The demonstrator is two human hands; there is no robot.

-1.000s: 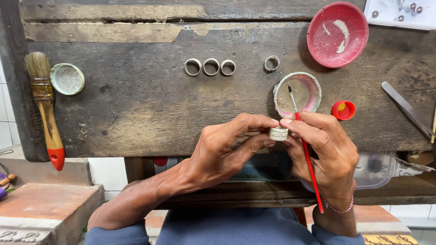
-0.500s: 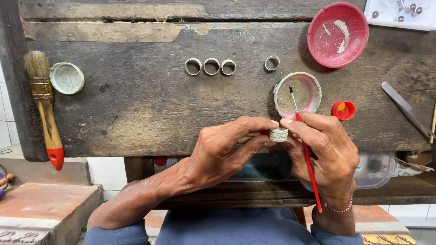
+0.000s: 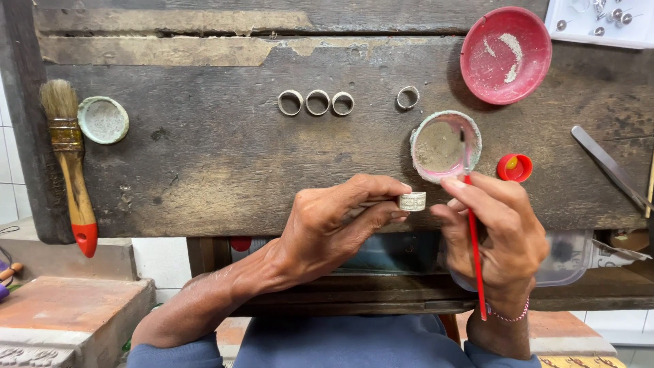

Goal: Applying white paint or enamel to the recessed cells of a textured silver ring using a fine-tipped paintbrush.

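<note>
Over the front edge of a worn wooden workbench point(image 3: 204, 163), the person's 2 hands meet close together. The left hand point(image 3: 334, 228) is closed on a silver ring point(image 3: 412, 201), pinching it between thumb and forefinger so its wide band faces the camera, just off the bench edge and right beside the fingertips of the right hand point(image 3: 501, 235). The right hand is closed around a thin red-handled brush point(image 3: 475, 252), held like a pen, its handle running down past the wrist and its tip reaching up into a small round dish point(image 3: 446, 144) with a pale rim and a greyish inside, which sits on the bench just above both hands. Just right of that dish lies a small red cap point(image 3: 514, 167). Farther up the bench, 3 plain rings point(image 3: 315, 102) sit side by side in a row, nearly touching, with 1 more ring point(image 3: 407, 97) apart to their right. At the upper right stands a red bowl point(image 3: 505, 54) smeared with white, and beside it a white tray point(image 3: 599, 24) holding small metal pieces. A metal tool point(image 3: 606, 163) lies slanted at the right edge. On the far left, a wooden paintbrush point(image 3: 68, 163) with a red handle tip lies upright, with a pale green lid point(image 3: 103, 120) next to its bristles.
</note>
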